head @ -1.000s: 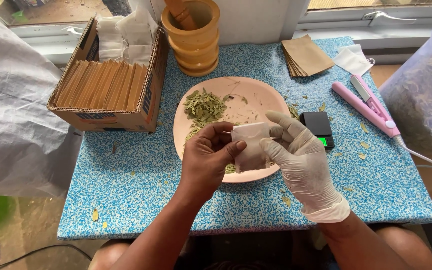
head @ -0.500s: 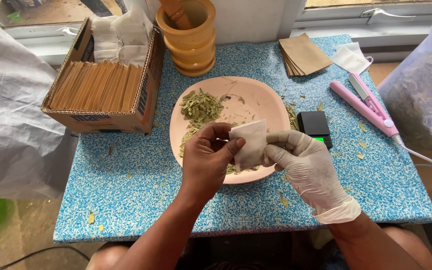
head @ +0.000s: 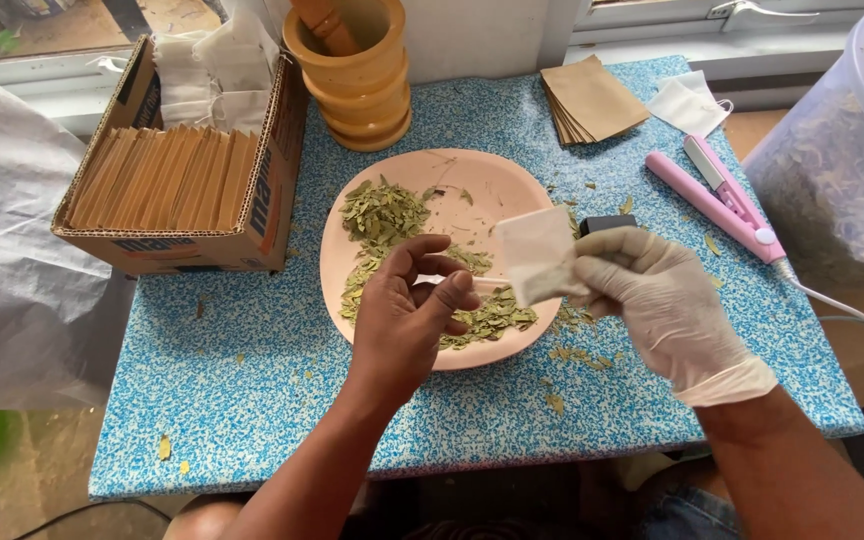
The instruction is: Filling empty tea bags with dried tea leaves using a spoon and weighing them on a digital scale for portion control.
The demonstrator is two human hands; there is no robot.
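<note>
My gloved right hand pinches small white bag above pink plate; bare left hand beside it over dried leaves, fingers curled, apparently pinching leaves; best keep bag mouth wide, over plate, catching spills

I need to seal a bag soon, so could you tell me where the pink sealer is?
The pink sealer lies on the table's right side, beyond the gloved right hand.

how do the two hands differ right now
The right hand wears a pale glove; the left hand is bare. The right hand pinches a small white sachet; the left hand holds nothing I can make out, fingers curled. Both hover over the pink plate.
</note>
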